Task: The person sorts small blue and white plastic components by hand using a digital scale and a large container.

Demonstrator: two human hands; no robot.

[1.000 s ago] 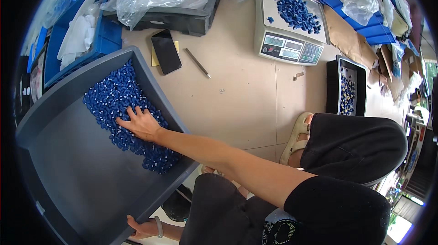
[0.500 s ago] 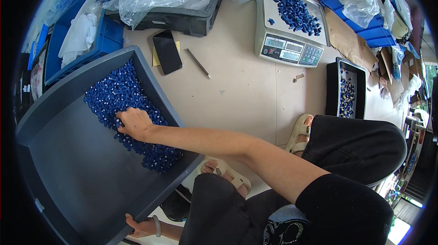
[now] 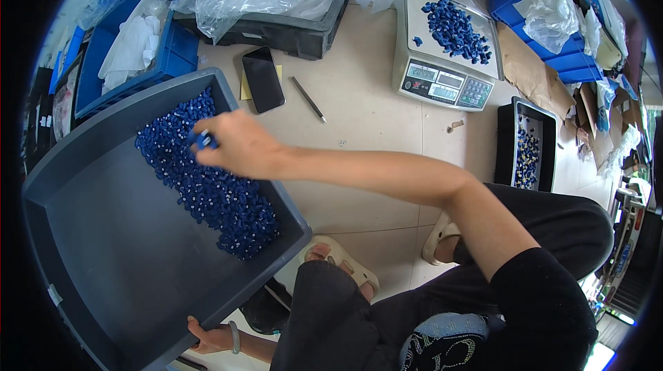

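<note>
My right hand (image 3: 238, 144) is raised above a heap of small blue parts (image 3: 207, 191), its fingers curled round some of them; blue shows between thumb and fingers. The heap lies along the right side of a large grey tray (image 3: 117, 240), which is tilted toward me at the left. At the tray's near edge, my left hand (image 3: 210, 338) grips the rim with the thumb on top and the fingers mostly hidden beneath. The exact shape of the blue parts is too small to make out.
A digital counting scale (image 3: 445, 60) bears a pile of similar blue parts (image 3: 456, 29). A phone (image 3: 263, 79) and a pen (image 3: 309, 99) lie on the floor. A small black bin (image 3: 527, 146) holds mixed parts. Behind stand a black crate (image 3: 276, 36) with plastic bags and a blue crate (image 3: 166, 60).
My right hand has lifted out of the heap with blue parts in its fingers and moved slightly to the right and away. My left hand stays on the tray rim.
</note>
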